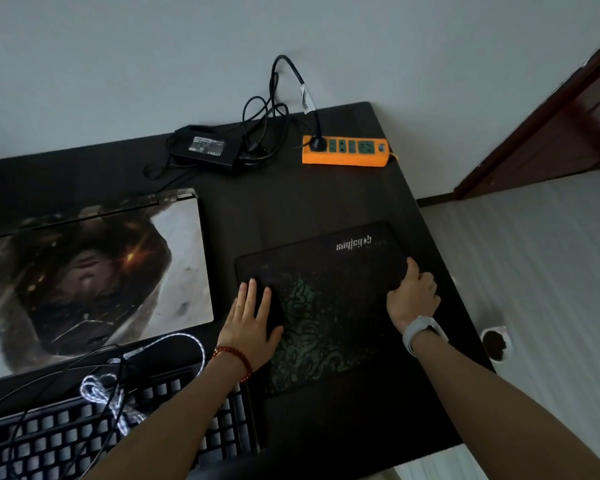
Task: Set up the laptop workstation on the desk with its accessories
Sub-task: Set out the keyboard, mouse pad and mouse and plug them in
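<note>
A black mouse pad [329, 268] with a green pattern lies on the right half of the dark desk [284, 199]. My left hand [253, 320] rests flat on the pad's left side, fingers spread. My right hand [414, 294] grips the pad's right edge, fingers curled over it. A closed laptop [94, 271] with a picture on its lid lies to the left. A black keyboard [66, 441] sits at the near left with a braided silver cable [118, 386] on it. A black power adapter [207, 148] with tangled cords lies at the back.
An orange power strip [345, 155] with one plug in it stands at the desk's back right corner, against the pale wall. Right of the desk is light floor, a dark wooden door frame [534, 133] and a small white pot of soil [496, 342].
</note>
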Demonstrator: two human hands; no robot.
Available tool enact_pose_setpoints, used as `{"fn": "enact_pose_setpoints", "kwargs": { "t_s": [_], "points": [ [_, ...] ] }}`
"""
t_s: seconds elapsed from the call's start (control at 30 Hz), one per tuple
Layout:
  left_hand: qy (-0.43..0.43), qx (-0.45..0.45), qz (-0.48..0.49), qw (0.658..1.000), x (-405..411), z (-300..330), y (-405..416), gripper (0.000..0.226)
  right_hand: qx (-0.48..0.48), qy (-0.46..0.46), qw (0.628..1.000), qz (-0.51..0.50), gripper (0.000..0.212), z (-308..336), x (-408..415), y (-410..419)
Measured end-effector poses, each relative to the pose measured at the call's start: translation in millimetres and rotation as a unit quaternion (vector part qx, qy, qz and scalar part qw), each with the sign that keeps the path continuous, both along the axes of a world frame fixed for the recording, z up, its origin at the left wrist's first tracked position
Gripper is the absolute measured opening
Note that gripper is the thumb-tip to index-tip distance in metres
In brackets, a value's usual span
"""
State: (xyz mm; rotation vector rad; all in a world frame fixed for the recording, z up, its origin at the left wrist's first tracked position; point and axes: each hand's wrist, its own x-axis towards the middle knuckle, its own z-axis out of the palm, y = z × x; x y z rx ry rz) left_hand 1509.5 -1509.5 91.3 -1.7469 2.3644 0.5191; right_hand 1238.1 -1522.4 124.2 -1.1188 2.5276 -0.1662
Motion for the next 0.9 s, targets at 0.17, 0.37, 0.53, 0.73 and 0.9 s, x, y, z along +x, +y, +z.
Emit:
{"fn": "enact_pose_setpoints", "kwargs": {
  "t_s": [0.17, 0.37, 0.53, 0.73, 0.9],
  "points": [
    [0.039, 0.011, -0.018, 0.999, 6, 4, -6, 0.077, 0.018, 0.013, 1.000, -0.015, 0.071, 1, 4, 2],
    [0.059, 0.028, -0.027, 0.997, 3, 7, -15, 0.079, 0.012, -0.004, 0.999, -0.050, 0.070, -5, 1, 9],
    [0.059, 0.039, -0.037, 0.997, -6, 5, -13, 0.086, -0.030, -0.001, 1.000, -0.003, 0.068, -4, -23, 2],
    [0.057, 0.052, -0.041, 0.996, -24, 3, -12, 0.091, -0.024, -0.023, 0.999, 0.010, 0.062, -6, -48, 2],
    [0.042, 0.058, -0.052, 0.996, -21, 3, -14, 0.093, 0.066, 0.048, 0.997, 0.010, 0.067, -4, -40, 3]
  ]
}}
